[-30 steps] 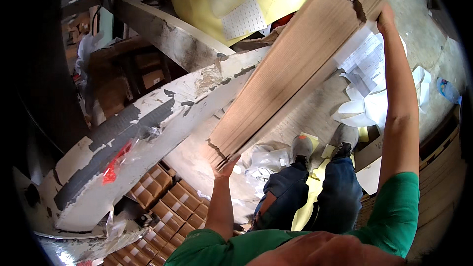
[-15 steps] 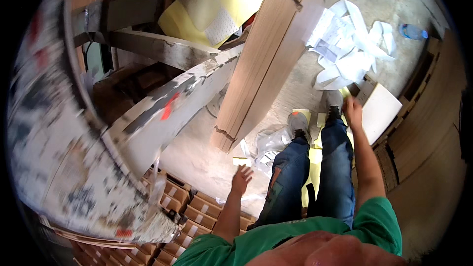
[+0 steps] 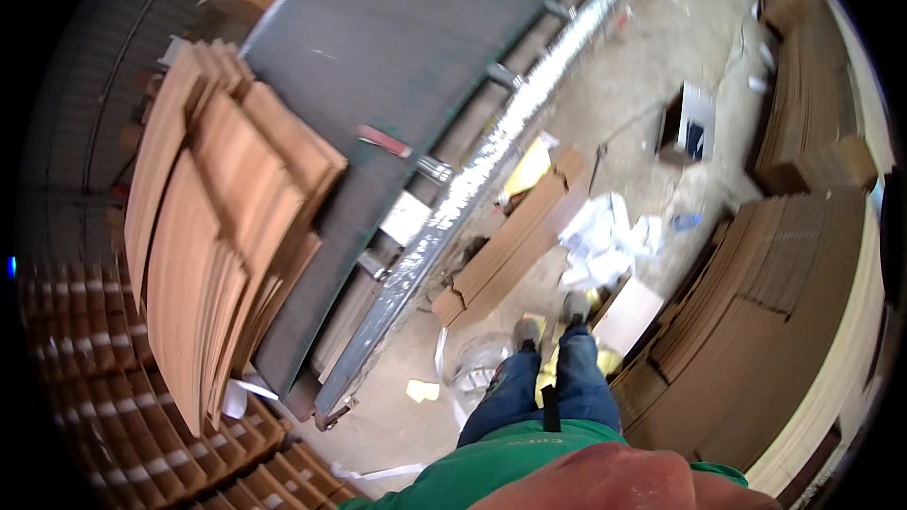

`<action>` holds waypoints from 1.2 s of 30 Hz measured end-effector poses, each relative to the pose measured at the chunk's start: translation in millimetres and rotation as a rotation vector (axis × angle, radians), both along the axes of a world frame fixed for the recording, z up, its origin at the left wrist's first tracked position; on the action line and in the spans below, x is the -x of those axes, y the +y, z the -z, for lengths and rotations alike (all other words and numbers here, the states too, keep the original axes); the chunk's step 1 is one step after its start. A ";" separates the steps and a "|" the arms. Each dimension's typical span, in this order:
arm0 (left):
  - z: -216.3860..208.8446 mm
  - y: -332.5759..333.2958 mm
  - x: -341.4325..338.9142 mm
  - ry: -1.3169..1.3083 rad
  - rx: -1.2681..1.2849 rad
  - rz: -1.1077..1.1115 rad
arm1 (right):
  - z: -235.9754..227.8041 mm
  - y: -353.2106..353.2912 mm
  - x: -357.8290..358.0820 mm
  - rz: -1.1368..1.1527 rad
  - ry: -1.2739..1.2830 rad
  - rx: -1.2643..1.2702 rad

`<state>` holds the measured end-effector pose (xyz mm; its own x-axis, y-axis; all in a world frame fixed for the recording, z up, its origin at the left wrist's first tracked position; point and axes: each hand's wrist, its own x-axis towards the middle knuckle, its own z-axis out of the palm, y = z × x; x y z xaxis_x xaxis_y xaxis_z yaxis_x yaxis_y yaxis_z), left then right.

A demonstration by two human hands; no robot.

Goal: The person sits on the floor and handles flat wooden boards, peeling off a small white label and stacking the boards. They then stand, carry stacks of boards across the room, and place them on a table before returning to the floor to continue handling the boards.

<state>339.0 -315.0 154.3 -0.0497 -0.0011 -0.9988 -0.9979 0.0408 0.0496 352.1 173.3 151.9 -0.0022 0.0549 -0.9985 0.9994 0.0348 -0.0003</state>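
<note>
Brown cardboard (image 3: 512, 244) is resting beside the grey desk (image 3: 397, 28), over concrete floor (image 3: 392, 420), the out-of-view fingers' spread, hold and nearness being untellable.

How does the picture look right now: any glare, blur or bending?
In the head view, strong glare on the metal rail; in the head view, the white paper nearly washed out, the image slightly soft; in the head view, black corners and bowed edges near the rim.

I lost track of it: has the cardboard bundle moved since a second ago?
Yes, downward: the cardboard bundle was held up in both hands; now it appears to lie on the floor, left of the crumpled white paper.
</note>
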 end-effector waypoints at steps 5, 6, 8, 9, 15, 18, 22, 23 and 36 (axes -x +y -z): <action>-44.5 23.4 21.8 0.240 -0.002 -0.020 | -37.7 24.9 98.2 -0.187 0.280 -0.064; -54.6 29.8 23.1 0.279 0.003 -0.031 | -41.2 32.1 123.6 -0.242 0.325 -0.066; -74.6 40.3 26.8 0.353 0.024 -0.044 | -46.3 42.4 176.5 -0.357 0.414 -0.061; -83.7 48.0 23.8 0.372 0.035 -0.062 | -47.8 45.9 202.9 -0.427 0.447 -0.053; -129.0 101.1 -34.4 0.388 0.103 -0.265 | -51.0 11.4 348.6 -0.871 0.591 0.016; -146.4 132.5 -74.3 0.341 0.111 -0.423 | -60.6 -45.8 394.5 -1.078 0.625 0.075; -158.6 161.6 -123.9 0.297 0.113 -0.644 | -78.2 -144.9 409.9 -1.292 0.654 0.180; -161.1 161.5 -134.2 0.292 0.117 -0.690 | -81.8 -174.5 406.5 -1.335 0.660 0.215; -130.9 -30.7 -282.5 0.448 0.057 -1.061 | -96.9 -512.3 222.5 -1.699 0.606 0.503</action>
